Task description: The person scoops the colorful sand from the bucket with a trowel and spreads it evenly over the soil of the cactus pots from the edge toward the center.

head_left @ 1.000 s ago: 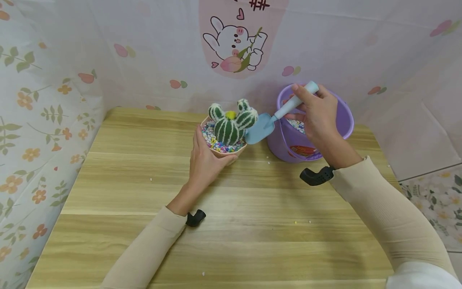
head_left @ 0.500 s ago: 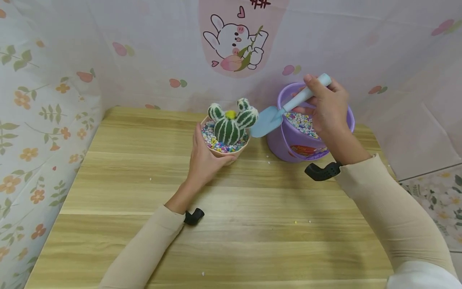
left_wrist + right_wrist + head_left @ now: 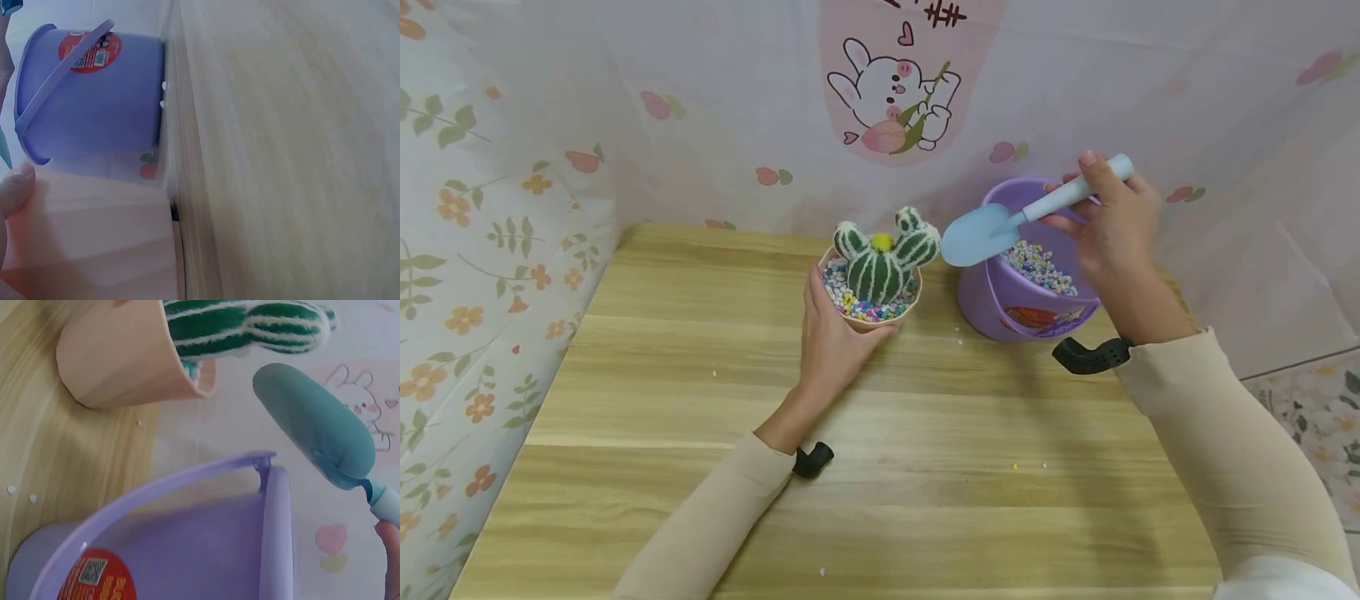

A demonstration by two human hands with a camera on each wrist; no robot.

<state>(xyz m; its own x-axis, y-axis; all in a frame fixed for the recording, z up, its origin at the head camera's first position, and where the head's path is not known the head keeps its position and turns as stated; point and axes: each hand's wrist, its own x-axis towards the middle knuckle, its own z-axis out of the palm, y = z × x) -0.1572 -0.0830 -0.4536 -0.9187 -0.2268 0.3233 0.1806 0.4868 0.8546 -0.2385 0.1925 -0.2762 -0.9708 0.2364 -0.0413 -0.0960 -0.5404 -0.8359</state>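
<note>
In the head view a knitted green-and-white cactus (image 3: 877, 276) with a yellow top stands in a peach pot (image 3: 880, 323) filled with colourful pebbles (image 3: 859, 309). My left hand (image 3: 831, 337) holds this pot, fingers along its left side and thumb across its front. My right hand (image 3: 1116, 225) grips the handle of a light blue hand trowel (image 3: 981, 235). Its blade hangs between the cactus and a purple bucket (image 3: 981, 302), overlapping the bucket's left rim. In the right wrist view the underside of the trowel blade (image 3: 315, 422) shows above the bucket's rim, apart from the pot.
Inside the bucket lie many small coloured pebbles (image 3: 1037, 265). A few stray pebbles (image 3: 1015, 466) are scattered on the wooden table (image 3: 925, 517). A white curtain (image 3: 715, 100) with a rabbit print (image 3: 891, 92) hangs right behind the table's back edge.
My right hand has moved to the right with the trowel, carrying its blade from the pot's right rim toward the bucket. The left hand stays on the pot.
</note>
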